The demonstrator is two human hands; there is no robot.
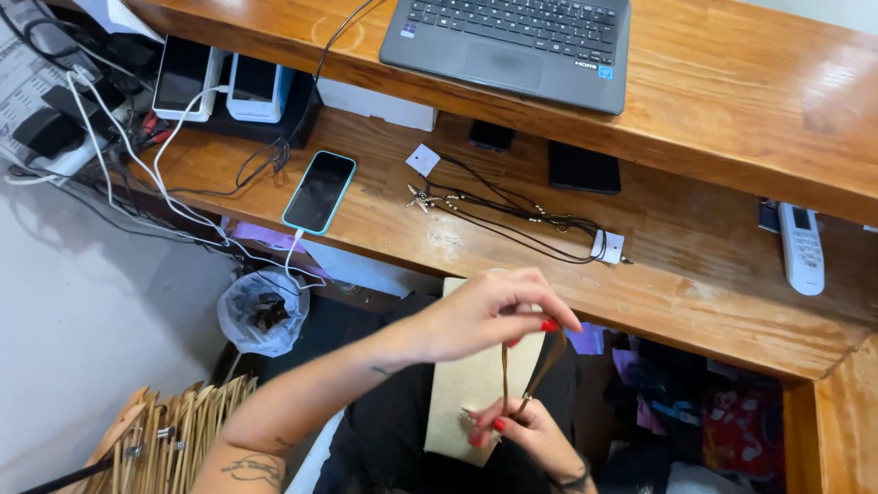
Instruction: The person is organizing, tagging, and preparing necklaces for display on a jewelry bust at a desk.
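Hands (489, 316) stretch thin brown cord (505, 370) over cardboard (466, 375).

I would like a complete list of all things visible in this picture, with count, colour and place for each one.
cord: one, brown, stretched between both hands
card: one, beige, on the lap under the hands
necklaces: a few, black cords with white tags, on the lower shelf
phone: one, black screen with turquoise case, lower shelf, on a white cable
laptop: one, grey, upper desk
remote control: one, white, right on the lower shelf
dark flat devices: two, black, under the desk edge
bin bag: one, clear, on the floor
basket: one, straw, bottom left
left hand: above, pinching the cord
right hand: below, holding the cord's lower end
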